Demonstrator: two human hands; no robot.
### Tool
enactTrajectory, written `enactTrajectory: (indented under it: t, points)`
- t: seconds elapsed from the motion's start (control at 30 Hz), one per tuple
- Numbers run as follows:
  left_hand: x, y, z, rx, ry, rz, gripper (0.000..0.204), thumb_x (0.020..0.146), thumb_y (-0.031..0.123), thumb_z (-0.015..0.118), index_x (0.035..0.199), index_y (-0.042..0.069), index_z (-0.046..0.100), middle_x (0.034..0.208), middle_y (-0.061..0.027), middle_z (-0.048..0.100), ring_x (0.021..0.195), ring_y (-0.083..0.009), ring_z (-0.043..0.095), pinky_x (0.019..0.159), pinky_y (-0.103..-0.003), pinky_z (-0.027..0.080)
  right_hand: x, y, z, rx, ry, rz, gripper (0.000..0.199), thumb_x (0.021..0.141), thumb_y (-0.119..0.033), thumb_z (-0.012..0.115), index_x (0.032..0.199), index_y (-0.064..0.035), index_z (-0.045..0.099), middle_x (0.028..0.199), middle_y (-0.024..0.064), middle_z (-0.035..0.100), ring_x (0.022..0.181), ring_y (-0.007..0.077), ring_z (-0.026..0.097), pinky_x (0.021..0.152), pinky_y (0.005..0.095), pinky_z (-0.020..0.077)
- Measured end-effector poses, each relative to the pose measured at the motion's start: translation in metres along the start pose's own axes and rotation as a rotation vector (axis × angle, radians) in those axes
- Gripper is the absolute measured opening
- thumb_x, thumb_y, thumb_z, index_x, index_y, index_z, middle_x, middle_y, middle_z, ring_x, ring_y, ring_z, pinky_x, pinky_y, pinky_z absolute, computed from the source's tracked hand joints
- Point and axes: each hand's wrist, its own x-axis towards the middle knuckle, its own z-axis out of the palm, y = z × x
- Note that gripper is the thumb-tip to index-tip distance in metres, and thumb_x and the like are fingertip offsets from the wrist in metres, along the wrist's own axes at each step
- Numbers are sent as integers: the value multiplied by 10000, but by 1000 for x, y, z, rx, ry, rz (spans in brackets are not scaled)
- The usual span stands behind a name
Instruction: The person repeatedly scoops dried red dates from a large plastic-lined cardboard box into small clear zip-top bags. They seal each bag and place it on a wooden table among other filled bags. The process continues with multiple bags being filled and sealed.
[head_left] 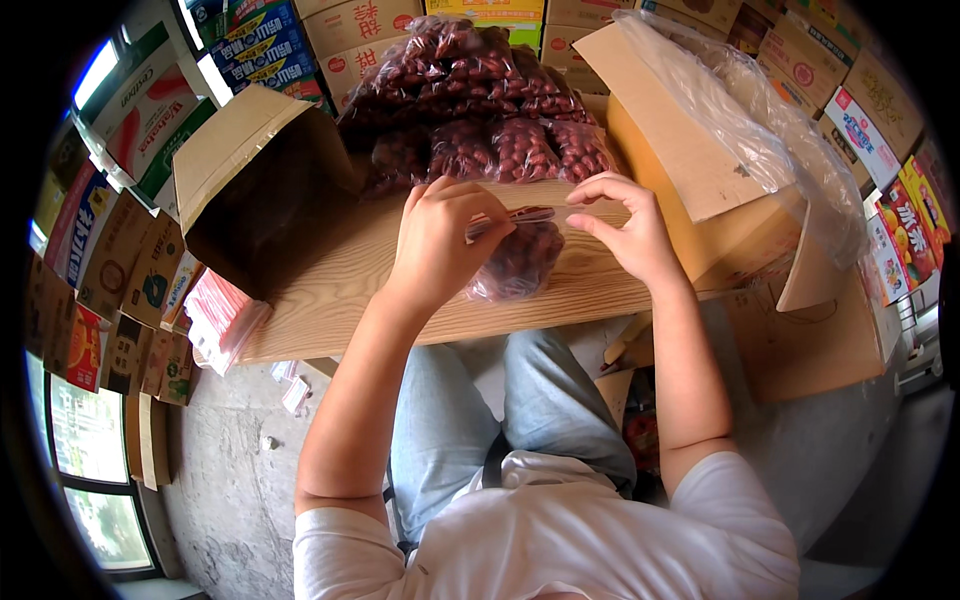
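Observation:
A clear zip bag of dark red dates (pixel 520 262) stands on the wooden table in front of me, its zip edge at the top. My left hand (pixel 448 232) pinches the left part of that edge between thumb and fingers. Just off the bag's right top corner is my right hand (pixel 628 222), thumb and forefinger apart with nothing visible between them. Behind my hands, several filled bags of dates (pixel 520 150) stand in a row, with a heap of similar bags (pixel 440 75) stacked above them.
An open cardboard box (pixel 235 150) lies on the table's left, beside a stack of flat zip bags with red edges (pixel 225 315). On the right stands a big carton (pixel 680 150) with plastic film (pixel 745 110) over it. Small plastic bags (pixel 292 390) lie on the concrete floor.

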Motion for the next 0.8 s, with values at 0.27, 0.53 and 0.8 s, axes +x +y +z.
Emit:
enactTrajectory:
  t: [0.27,0.53,0.8]
  points:
    - [0,-1,1,-26,3,27,125,678,77,755,745,63,650,824,-44,669,760,-243,589,713,-347,440,2,3,4,9,-88,80,90,769,7,679,826,46,620,819,91,647,804,175,617,755,295,467]
    - [6,9,10,-72,-21,61,116,686,88,735,762,56,653,836,-48,673,805,-253,603,762,-364,460,5,-3,6,-90,-99,40,90,783,3,663,837,48,606,804,119,626,777,222,616,729,305,460]
    - [7,4,19,-97,29,43,55,695,58,703,732,46,666,769,-62,670,754,-253,621,709,-349,484,5,-2,4,-33,-69,30,129,748,1,705,841,48,629,818,108,650,797,197,626,750,302,470]
